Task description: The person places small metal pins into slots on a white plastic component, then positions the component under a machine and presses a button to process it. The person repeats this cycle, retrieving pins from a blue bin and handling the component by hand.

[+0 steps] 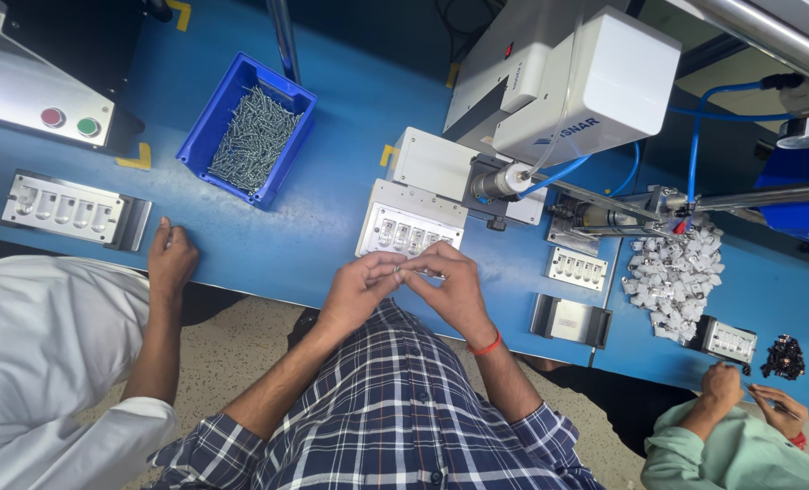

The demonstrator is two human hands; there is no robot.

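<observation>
My left hand (pixel 357 287) and my right hand (pixel 451 282) meet at the fingertips over the front edge of the blue table (pixel 332 181). Between the fingertips they pinch a small metal part (pixel 399 269), too small to identify. Just beyond my hands lies a white fixture plate (pixel 409 229) with a row of slots holding small parts. My right wrist wears a red band. A white machine (pixel 568 82) with a cylinder and blue air hoses stands behind the plate.
A blue bin of screws (pixel 252 132) sits at back left. Another slotted fixture (pixel 64 210) lies at far left near a co-worker's hand (pixel 170 259). A heap of white parts (pixel 675 270) and small fixtures lie at right, where another person's hands (pixel 749 395) work.
</observation>
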